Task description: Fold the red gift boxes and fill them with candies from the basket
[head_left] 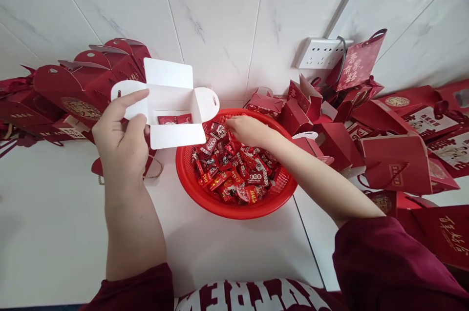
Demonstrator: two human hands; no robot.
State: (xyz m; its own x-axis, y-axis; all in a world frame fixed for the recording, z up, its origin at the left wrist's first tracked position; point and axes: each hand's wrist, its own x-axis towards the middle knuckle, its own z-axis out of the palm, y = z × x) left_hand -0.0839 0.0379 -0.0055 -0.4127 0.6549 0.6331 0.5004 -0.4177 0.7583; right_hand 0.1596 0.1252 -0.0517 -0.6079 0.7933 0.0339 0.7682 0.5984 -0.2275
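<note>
My left hand [126, 133] grips a small candy box [171, 98] by its left flap, thumb and fingers pinched on the card. The box has a white inside, and its four flaps stand open. Two red-wrapped candies [175, 119] lie at its bottom. Just right of it, a red plastic basket [238, 212] holds many wrapped candies [234, 174]. Over the far part of the basket, my right hand [246, 130] reaches down among the candies with its fingers curled. Whatever its fingertips hold is hidden from this angle.
Red gift boxes [91, 81] stand in a row along the wall at the left. More red boxes [395, 164] are piled at the right, some open. A white power strip [318, 53] with a grey cable is on the tiled wall [220, 18]. The white tabletop [54, 233] shows in front.
</note>
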